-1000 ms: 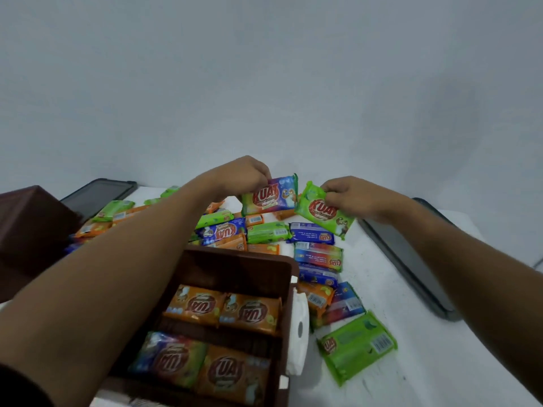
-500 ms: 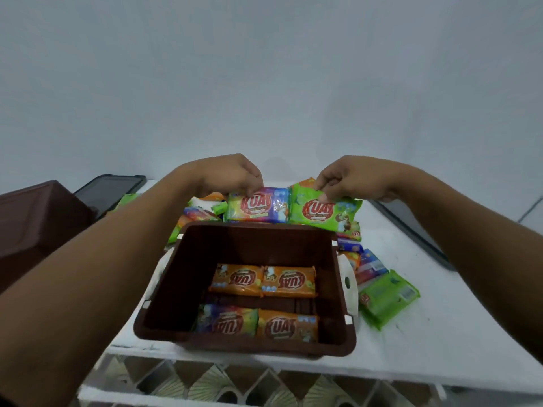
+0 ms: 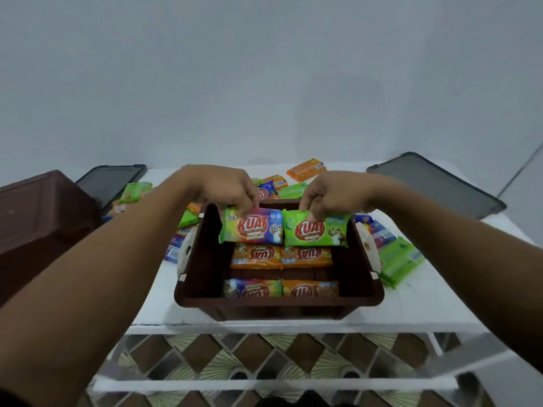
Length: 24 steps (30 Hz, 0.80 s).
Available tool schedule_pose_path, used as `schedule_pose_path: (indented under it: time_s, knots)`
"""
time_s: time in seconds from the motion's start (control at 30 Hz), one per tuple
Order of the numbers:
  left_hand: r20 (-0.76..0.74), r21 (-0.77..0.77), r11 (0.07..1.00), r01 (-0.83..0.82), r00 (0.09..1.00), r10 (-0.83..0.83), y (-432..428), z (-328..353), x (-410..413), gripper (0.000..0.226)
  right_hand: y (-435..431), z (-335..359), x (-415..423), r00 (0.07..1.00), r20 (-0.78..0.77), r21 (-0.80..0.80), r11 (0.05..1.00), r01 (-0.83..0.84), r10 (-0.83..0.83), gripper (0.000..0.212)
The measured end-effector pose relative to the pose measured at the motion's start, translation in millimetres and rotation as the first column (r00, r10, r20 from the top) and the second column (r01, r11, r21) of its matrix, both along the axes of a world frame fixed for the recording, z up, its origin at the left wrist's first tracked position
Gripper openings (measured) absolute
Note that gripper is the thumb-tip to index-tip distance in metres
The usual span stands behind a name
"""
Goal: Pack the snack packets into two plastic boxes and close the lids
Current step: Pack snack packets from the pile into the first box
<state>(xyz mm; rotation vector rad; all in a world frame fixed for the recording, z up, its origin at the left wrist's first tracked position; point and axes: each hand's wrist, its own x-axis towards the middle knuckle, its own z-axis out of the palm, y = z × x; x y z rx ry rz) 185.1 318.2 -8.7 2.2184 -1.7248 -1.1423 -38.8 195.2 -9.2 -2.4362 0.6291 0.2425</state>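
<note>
A brown plastic box (image 3: 276,304) stands open at the table's front edge. Inside lie two orange packets (image 3: 282,256) in a middle row and a multicoloured and an orange packet (image 3: 280,288) in the near row. My left hand (image 3: 226,189) pinches a multicoloured packet (image 3: 252,229) by its top edge, holding it upright over the box's far side. My right hand (image 3: 332,193) pinches a green packet (image 3: 316,230) the same way, right beside the first.
Loose packets lie behind and beside the box, green ones at the right (image 3: 401,261) and an orange one at the back (image 3: 307,169). A second brown box (image 3: 38,212) stands at left. Dark lids lie at back left (image 3: 111,180) and back right (image 3: 435,183). The white table (image 3: 426,304) ends just before the box.
Both hands have carried their packets from above the loose pile toward me and lowered them into the far side of the box. The view has tilted down.
</note>
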Motion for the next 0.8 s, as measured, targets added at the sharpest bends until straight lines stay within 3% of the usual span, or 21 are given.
schedule_pose_path:
  time_s: [0.3,0.57,0.73,0.8]
  knots:
    - [0.121,0.145,0.986,0.086,0.987,-0.104,3,-34,-7,0.012,15,-45,12,0.991,-0.127,-0.131,0.991,0.015,-0.031,0.02]
    - [0.331,0.098,0.973,0.21,0.915,-0.231,4,-48,-12,0.026,20,-60,19,0.981,-0.188,-0.249,0.964,-0.092,0.045,0.032]
    - [0.498,0.044,0.968,0.248,0.834,-0.237,5,-60,-17,0.02,23,-65,19,0.973,-0.229,-0.307,0.945,-0.111,0.039,0.033]
    - [0.542,0.019,0.968,0.25,0.811,-0.22,7,-63,-20,0.017,25,-64,17,0.98,-0.194,-0.344,0.933,-0.106,0.04,0.025]
